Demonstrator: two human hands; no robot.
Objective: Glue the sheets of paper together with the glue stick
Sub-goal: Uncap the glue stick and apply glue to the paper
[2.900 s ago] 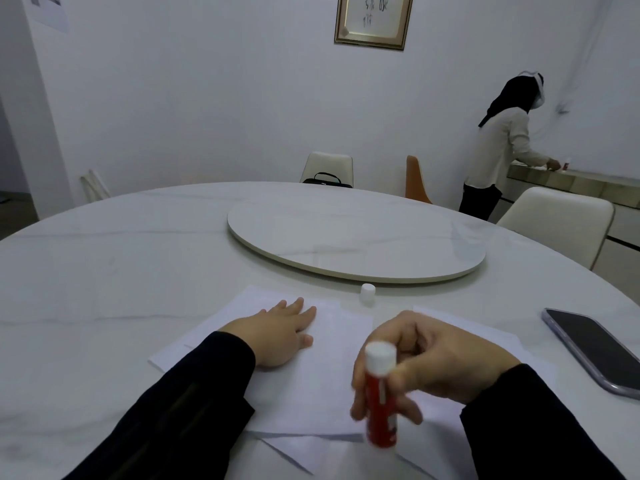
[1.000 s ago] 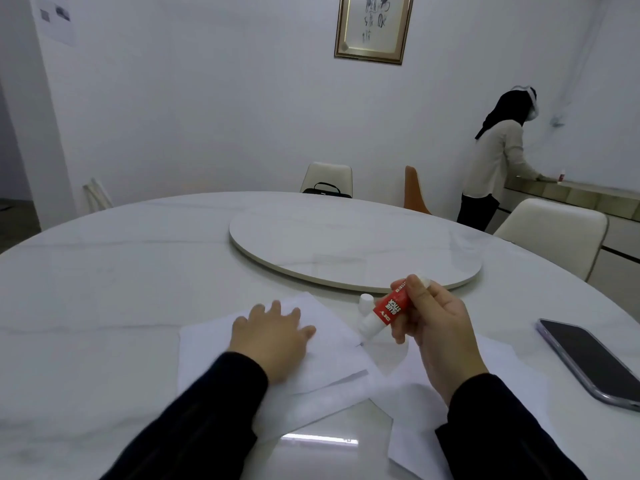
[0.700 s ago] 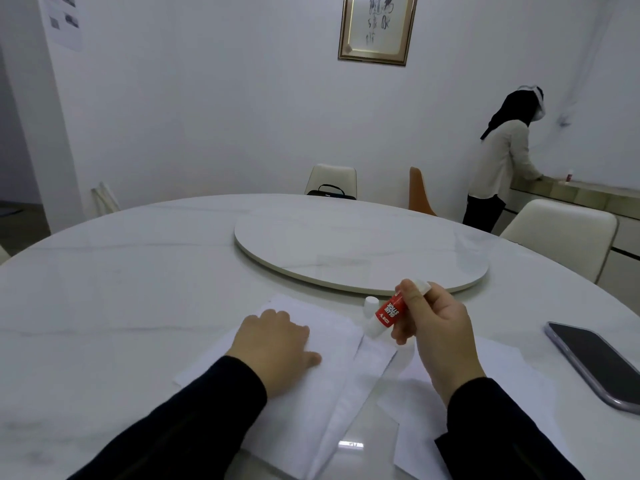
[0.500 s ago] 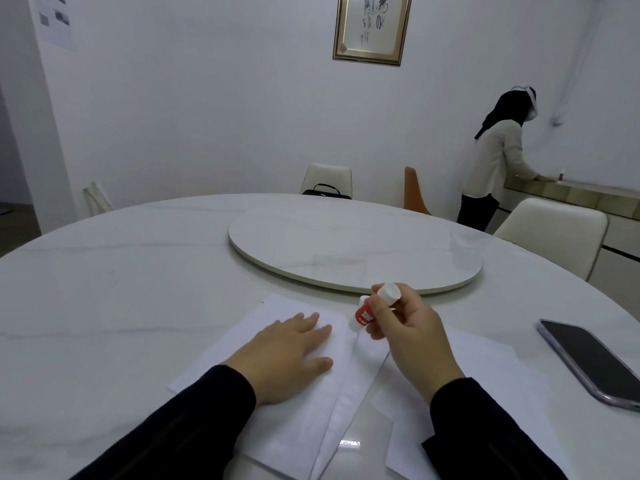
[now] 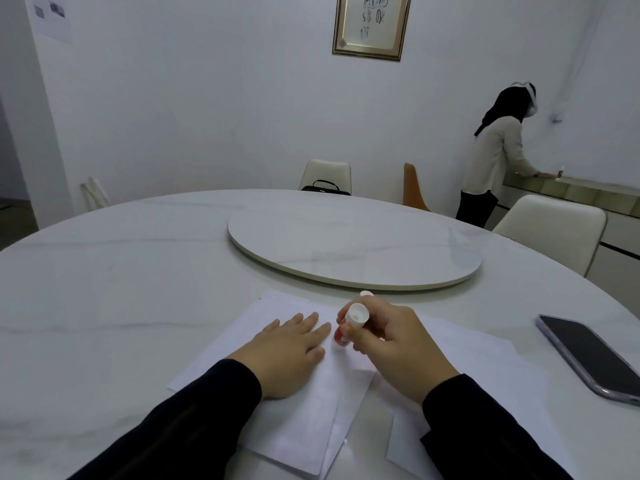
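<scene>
The right hand (image 5: pixel 398 344) has swung the glue stick (image 5: pixel 349 323) upright onto the sheet (image 5: pixel 322 393) (fingers gripping it); left hand (image 5: pixel 287 351) flat, pressing; gluing looks underway near the bench's near edge.

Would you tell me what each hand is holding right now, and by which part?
The right hand grips the glue stick round its barrel, near the white end. The left hand holds nothing; it rests flat on the paper.

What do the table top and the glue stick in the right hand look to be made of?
Table top: marble or a marble-look slab, polished; faint grey veins and soft reflections. Glue stick: likely smooth plastic, with a white end and red body showing above and below the right hand gripping it.
</scene>
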